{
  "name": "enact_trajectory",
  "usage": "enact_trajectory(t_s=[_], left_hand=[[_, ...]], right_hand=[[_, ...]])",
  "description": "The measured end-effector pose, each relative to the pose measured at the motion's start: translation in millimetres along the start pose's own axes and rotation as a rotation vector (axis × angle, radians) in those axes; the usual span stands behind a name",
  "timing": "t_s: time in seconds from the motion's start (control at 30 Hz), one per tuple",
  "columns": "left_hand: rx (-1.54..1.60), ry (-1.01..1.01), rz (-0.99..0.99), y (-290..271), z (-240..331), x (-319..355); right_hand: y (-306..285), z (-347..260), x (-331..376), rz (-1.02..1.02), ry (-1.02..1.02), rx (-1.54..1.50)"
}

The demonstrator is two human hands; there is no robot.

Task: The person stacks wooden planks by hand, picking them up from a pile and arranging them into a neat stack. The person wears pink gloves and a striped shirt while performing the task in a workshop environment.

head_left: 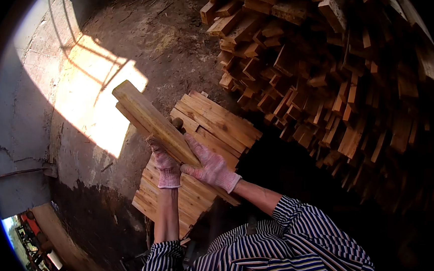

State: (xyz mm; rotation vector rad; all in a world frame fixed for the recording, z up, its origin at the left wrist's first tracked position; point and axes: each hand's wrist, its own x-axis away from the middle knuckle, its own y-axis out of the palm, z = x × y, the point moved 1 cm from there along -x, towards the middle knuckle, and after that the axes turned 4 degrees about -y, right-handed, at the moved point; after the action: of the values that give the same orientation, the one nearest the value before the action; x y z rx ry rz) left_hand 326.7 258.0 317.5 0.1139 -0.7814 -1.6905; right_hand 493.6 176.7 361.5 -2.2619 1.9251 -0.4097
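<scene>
Both of my hands wear pinkish-white knit gloves. Between them is a thick wooden board (150,116), slanting from the upper left down toward my body, with what looks like a second piece along its lower side. My left hand (163,166) grips it from the left edge, its fingers partly hidden beneath. On the opposite edge, my right hand (211,165) is closed around the nearer part. Under the board lies a flat stack of planks (218,120), set side by side; the board and my hands cover its middle.
A large, rough pile of sawn lumber (301,76) rises at the right, its ends jutting toward me. Sunlight falls on the dirt floor (94,96) at the left, beside a concrete wall (22,117). An opening (31,238) shows at the lower left.
</scene>
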Motion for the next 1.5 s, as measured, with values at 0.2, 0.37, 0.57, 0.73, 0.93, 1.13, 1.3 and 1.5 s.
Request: enact_trajectory(t_s=[0.2,0.37,0.57,0.73,0.93,1.13,1.3,1.5], left_hand=[[0.264,-0.197,0.603,-57.4,-146.3,-31.8],[0.441,-0.273,0.722,-145.1,-221.8,-25.0],[0.295,-0.299,0.673,-180.6,-257.2,-52.1],[0.157,-0.351,0.614,-168.1,-262.4,-65.1],[-0.378,-0.388,0.117,-110.1,-254.6,-103.1],[-1.51,-0.194,-0.586,-73.5,-301.4,-157.8],[-2.185,0.136,-0.58,-68.4,-350.5,-257.7],[-2.304,0.421,-0.666,-88.9,-372.3,-284.5]], right_hand=[[-0.1,187.3,-26.4,-0.131,0.32,0.283],[-34.4,321.5,-107.4,-0.143,0.319,0.496],[-15.2,498.1,-177.6,-0.131,0.359,0.34],[11.5,407.7,-163.6,-0.235,0.278,0.965],[74.9,327.4,-16.0,-0.465,0.469,-0.053],[96.2,361.5,106.0,0.07,0.736,-0.464],[169.1,493.2,240.4,0.408,0.843,-0.976],[112.6,535.5,171.8,0.064,1.001,-0.074]])
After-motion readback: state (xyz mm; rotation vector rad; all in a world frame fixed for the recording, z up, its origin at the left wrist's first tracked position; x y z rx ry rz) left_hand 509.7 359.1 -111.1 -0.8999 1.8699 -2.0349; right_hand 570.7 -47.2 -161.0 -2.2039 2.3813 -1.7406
